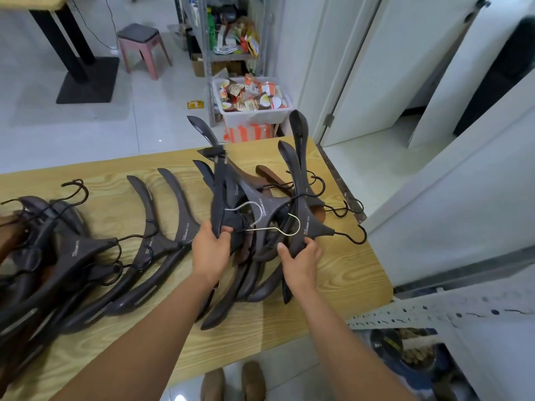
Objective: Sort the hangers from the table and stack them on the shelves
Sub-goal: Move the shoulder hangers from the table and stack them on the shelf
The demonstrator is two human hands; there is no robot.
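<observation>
Two bare forearms were seen reaching forward from the bottom edge, hands apart, each clamped on a hanger. The left hand (211,250) was curled round the lower arm of a dark hanger (219,195) that was tilted up off the table, thumb on top. The right hand (301,261) was gripped round a second dark hanger (308,225) just below its neck; its black hook (357,235) was pointed right, over the table edge.

Between the hands a tangled heap of hangers (260,256) was lying on the wooden table (347,282), near its right end. A silver hook (246,208) and a gold hook (292,227) were showing in the heap. A brown wooden hanger (270,176) was partly buried at the back of it. Two dark hangers (165,241) were laid side by side left of the left hand. A bigger pile of hangers (66,256) was spread over the table's left end, hooks up.

A pair of tan shoes (233,383) was seen on the floor below the table edge. A perforated shelf rail (434,314) was in view at lower right. Beyond the table, a white bin of snack packets (254,117) was set beside a metal rack (207,53); a pink stool (143,47) was standing farther left.
</observation>
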